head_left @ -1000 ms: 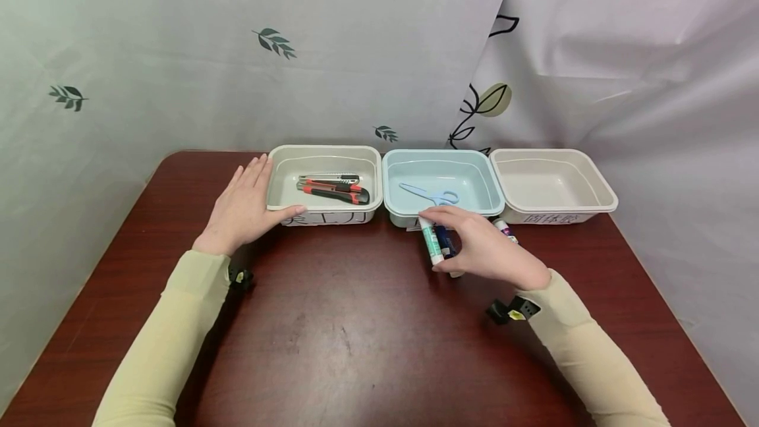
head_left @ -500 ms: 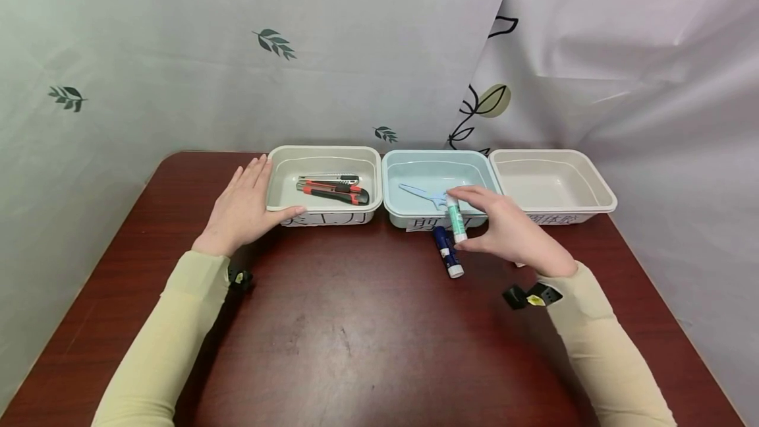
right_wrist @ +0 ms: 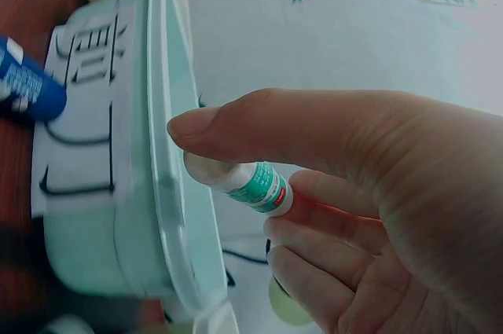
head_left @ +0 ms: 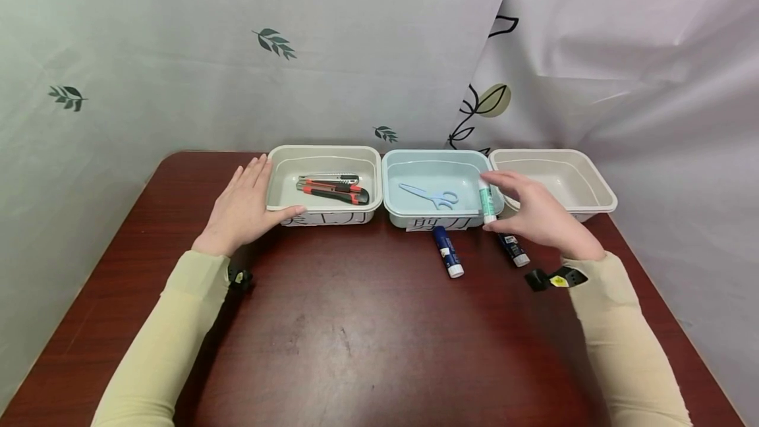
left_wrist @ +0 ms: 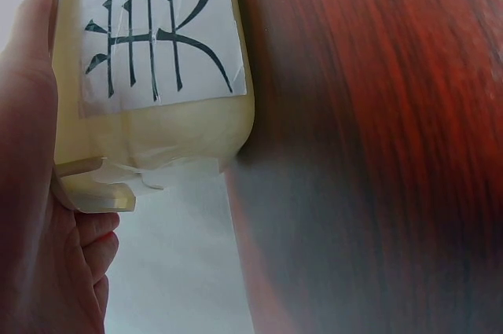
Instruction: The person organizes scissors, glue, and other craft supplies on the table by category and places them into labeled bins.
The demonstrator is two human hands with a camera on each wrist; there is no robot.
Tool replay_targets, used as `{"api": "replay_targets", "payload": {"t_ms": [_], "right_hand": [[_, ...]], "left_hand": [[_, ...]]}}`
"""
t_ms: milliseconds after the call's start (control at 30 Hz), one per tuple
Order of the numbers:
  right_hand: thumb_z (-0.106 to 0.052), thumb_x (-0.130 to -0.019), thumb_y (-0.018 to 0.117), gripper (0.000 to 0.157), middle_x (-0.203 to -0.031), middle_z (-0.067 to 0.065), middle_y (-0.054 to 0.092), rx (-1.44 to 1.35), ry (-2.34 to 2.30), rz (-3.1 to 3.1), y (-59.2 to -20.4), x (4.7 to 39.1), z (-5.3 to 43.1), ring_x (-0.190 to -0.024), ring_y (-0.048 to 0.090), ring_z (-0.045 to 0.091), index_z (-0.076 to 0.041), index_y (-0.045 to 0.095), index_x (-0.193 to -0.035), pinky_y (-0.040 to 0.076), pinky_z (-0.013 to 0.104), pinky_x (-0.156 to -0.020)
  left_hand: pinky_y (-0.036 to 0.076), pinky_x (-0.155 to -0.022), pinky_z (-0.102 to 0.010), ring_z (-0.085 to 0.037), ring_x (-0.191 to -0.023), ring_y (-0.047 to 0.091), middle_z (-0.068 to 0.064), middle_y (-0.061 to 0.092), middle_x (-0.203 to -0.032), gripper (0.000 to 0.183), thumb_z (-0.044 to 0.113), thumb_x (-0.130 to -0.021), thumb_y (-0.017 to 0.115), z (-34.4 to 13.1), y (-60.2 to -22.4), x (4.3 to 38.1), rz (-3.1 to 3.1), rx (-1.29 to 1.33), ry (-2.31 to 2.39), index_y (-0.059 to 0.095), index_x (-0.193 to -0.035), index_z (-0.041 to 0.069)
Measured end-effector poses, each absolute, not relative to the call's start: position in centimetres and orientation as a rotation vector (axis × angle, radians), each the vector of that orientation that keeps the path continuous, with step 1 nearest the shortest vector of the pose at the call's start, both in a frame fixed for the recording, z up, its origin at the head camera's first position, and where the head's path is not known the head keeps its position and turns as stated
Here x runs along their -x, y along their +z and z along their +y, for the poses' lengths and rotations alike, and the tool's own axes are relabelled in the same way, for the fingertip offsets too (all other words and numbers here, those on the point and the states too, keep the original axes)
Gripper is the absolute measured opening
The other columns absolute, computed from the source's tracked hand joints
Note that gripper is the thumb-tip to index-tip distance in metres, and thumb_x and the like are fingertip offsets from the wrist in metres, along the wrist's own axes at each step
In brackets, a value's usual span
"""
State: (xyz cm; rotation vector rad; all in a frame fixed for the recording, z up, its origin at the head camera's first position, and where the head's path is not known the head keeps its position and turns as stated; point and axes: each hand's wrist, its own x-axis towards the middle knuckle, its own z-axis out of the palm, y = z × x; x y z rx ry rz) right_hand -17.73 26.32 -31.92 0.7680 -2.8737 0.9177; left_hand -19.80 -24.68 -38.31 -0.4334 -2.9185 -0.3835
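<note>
My right hand (head_left: 536, 216) pinches a white and green glue stick (head_left: 487, 201) by its ends, between thumb and fingers. It is held over the right front rim of the light blue bin (head_left: 409, 219), in which lie blue scissors (head_left: 435, 197). In the right wrist view the glue stick (right_wrist: 263, 189) shows between thumb and fingertips. My left hand (head_left: 240, 209) rests on the left side of the left beige bin (head_left: 323, 150), fingers extended, thumb along the front rim. Several utility knives (head_left: 335, 190) lie inside that bin.
A blue glue stick (head_left: 448, 253) lies before the blue bin. Another dark blue one (head_left: 513, 250) lies below my right hand, partly covered. The right beige bin (head_left: 584, 208) stands beside the blue one. A patterned cloth (head_left: 332, 51) hangs behind the table (head_left: 332, 335).
My right hand has moved right and slightly back with the white and green glue stick, away from the blue glue stick on the table. My left hand has stayed in place.
</note>
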Motion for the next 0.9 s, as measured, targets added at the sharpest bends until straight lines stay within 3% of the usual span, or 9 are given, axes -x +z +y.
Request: {"api": "replay_targets", "payload": {"t_ms": [333,567,900], "right_hand": [[-0.003,-0.07,0.092,0.086,-0.145,0.022,0.051,-0.648,0.854,-2.928,-31.3,18.9,28.9,-0.125,0.054,0.049,0.001,0.052,-0.146,0.043,0.059,-0.107],[0.001,-0.07,0.09,0.085,-0.142,0.03,0.051,-0.638,0.883,-2.932,-30.9,20.0,30.4,-0.124,0.051,0.055,0.009,0.05,-0.144,0.041,0.061,-0.107],[-0.001,-0.07,0.091,0.085,-0.145,0.026,0.052,-0.52,0.873,-2.979,-30.6,21.4,32.0,-0.127,0.052,0.051,0.006,0.051,-0.145,0.043,0.054,-0.107]], "left_hand": [[0.005,-0.125,-0.045,-0.036,-0.153,0.015,-0.024,0.018,-0.165,0.119,0.079,-0.086,0.058,-24.7,-38.4,19.9,-2.92,0.429,-0.385,0.017,-0.16,-0.005],[0.006,-0.125,-0.047,-0.037,-0.152,0.015,-0.024,0.019,-0.165,0.119,0.078,-0.086,0.058,-24.7,-38.3,19.9,-2.919,0.433,-0.387,0.017,-0.16,-0.005],[0.006,-0.125,-0.047,-0.037,-0.152,0.015,-0.025,0.019,-0.164,0.12,0.079,-0.085,0.058,-24.7,-38.3,19.9,-2.924,0.433,-0.387,0.017,-0.16,-0.006]]}}
